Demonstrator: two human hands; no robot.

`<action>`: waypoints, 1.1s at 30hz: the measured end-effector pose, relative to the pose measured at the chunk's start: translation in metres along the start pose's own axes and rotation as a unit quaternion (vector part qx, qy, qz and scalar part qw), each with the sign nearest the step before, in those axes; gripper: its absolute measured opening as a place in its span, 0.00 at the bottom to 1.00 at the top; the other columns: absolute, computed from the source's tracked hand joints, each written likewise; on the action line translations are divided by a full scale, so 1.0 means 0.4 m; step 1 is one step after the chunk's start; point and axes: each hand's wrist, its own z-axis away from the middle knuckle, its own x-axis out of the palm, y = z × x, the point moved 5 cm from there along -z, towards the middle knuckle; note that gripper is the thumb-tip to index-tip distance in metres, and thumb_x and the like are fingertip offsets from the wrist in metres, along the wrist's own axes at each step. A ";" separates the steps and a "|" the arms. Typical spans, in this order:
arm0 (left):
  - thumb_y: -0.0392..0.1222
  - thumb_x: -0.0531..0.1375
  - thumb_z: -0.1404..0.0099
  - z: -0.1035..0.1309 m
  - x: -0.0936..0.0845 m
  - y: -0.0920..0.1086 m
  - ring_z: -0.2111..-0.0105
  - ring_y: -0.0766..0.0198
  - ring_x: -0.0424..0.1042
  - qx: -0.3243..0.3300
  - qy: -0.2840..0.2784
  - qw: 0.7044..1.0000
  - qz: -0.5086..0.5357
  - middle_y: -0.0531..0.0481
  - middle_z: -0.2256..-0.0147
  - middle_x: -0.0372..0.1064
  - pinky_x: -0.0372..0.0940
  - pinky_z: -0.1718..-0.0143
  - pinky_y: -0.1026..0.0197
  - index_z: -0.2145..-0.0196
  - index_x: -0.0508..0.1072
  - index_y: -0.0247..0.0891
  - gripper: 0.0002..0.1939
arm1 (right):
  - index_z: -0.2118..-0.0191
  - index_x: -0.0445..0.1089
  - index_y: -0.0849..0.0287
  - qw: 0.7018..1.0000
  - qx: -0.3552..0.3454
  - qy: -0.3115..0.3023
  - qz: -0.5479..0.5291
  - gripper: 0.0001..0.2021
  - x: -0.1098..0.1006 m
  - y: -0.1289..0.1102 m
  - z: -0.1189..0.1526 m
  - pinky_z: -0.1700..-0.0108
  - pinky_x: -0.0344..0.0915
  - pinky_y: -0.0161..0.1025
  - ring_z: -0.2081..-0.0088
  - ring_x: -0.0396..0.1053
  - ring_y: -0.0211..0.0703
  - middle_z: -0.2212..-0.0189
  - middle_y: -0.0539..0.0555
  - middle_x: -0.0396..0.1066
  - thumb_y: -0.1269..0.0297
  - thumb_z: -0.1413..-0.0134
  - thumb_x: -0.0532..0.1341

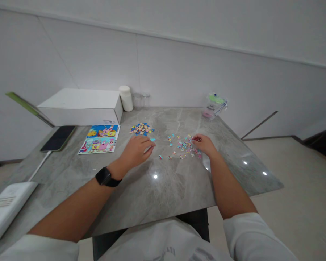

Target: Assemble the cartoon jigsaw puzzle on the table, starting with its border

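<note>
Over the table's middle, my left hand (pixel 137 150) has its thumb and fingers pinched together, with a pale sliver of what looks like a puzzle piece (pixel 151 146) between them. My right hand (pixel 205 144) is closed at the right edge of a loose scatter of small puzzle pieces (pixel 185 145); whatever its fingertips hold is too small to make out. A denser heap of blue and yellow puzzle pieces (pixel 141 129) lies just beyond my left hand. To the left, a colourful cartoon picture sheet (pixel 100 139) rests flat on the grey table (pixel 163 195).
A white box (pixel 81 103), a white bottle (pixel 126 98) and two clear glasses (pixel 141 100) stand at the back by the wall. At left, a phone (pixel 58 138) is cabled to a white power bank (pixel 9 210). A plastic bag (pixel 214 106) sits at the back right.
</note>
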 end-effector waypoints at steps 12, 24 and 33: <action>0.49 0.61 0.26 -0.030 0.078 -0.102 0.45 0.45 0.70 -0.102 -0.045 0.985 -0.129 0.41 0.47 0.75 0.62 0.43 0.42 0.48 0.80 0.43 0.15 | 0.62 0.79 0.57 0.971 -0.192 -0.055 -0.131 0.08 0.075 -0.392 -0.091 0.64 0.64 0.37 0.69 0.69 0.40 0.69 0.50 0.77 0.60 0.45 0.67; 0.59 0.57 0.24 -0.020 0.137 -0.101 0.44 0.44 0.68 -0.106 -0.117 0.977 -0.143 0.40 0.45 0.72 0.60 0.44 0.44 0.41 0.77 0.45 0.23 | 0.62 0.80 0.58 0.973 -0.174 -0.154 -0.016 0.04 0.312 -0.387 -0.144 0.61 0.65 0.33 0.66 0.72 0.37 0.67 0.49 0.79 0.70 0.43 0.67; 0.60 0.55 0.23 -0.014 0.159 -0.113 0.42 0.43 0.68 -0.114 -0.131 0.976 -0.130 0.39 0.43 0.71 0.61 0.44 0.43 0.38 0.76 0.46 0.25 | 0.59 0.81 0.57 0.968 -0.154 -0.188 0.069 0.06 0.333 -0.399 -0.121 0.60 0.66 0.33 0.62 0.76 0.40 0.64 0.52 0.82 0.71 0.39 0.66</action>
